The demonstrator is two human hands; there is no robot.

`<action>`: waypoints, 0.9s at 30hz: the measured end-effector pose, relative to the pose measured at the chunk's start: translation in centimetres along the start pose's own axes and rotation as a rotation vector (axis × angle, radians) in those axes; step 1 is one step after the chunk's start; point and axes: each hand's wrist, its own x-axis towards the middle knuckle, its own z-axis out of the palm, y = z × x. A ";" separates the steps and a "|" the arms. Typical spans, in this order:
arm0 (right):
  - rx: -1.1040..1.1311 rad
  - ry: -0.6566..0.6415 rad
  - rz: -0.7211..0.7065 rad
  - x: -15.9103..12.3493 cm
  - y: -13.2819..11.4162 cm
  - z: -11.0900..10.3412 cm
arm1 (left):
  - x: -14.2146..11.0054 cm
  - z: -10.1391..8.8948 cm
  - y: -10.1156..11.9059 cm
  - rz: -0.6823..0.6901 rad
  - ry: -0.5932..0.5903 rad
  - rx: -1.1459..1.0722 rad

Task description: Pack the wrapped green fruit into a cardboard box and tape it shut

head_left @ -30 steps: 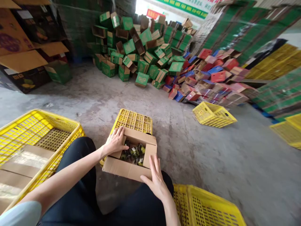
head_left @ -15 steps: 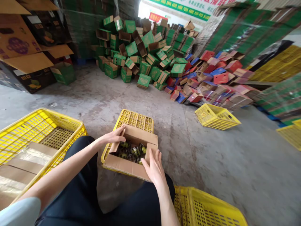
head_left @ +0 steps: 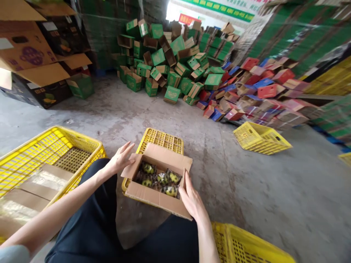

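An open cardboard box (head_left: 161, 204) sits on an upturned yellow crate (head_left: 161, 140) between my knees, flaps folded outward to differing degrees. Inside lie several yellow-green fruits (head_left: 171, 190) in clear, crinkled wrappers with dark patches; their exact kind is unclear. My left hand (head_left: 120, 159) is open, fingers stretched out, at the left flap (head_left: 131, 167). Against the box's right end rests my right hand (head_left: 192, 199), its fingers extended along the partly raised right flap and the thumb apart from them.
To my left a large yellow crate (head_left: 98, 148) holds taped cardboard boxes (head_left: 46, 182). Another yellow crate (head_left: 246, 237) stands by my right knee, and one (head_left: 260, 137) lies farther off. Heaped green cartons (head_left: 172, 93) and red and blue cartons (head_left: 267, 91) cover the floor ahead.
The left and right flaps have swung outward, showing more of the wrapped fruit. My left hand has moved outward with the left flap, and my right hand has shifted along the right end.
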 end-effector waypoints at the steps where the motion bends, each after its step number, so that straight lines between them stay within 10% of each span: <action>1: 0.050 0.002 -0.003 -0.1 0.8 -0.4 | -0.2 0.3 0.4 0.072 0.030 0.077; 12: 0.060 0.327 -0.062 -0.5 9.6 0.7 | -3.6 3.8 3.7 0.180 -0.107 0.080; 19: -0.243 0.235 -0.010 -0.4 7.7 1.6 | -4.5 4.0 2.9 0.235 -0.327 0.122; 27: -0.024 0.100 0.098 0.3 5.7 5.5 | -4.5 3.6 3.0 0.300 -0.368 0.170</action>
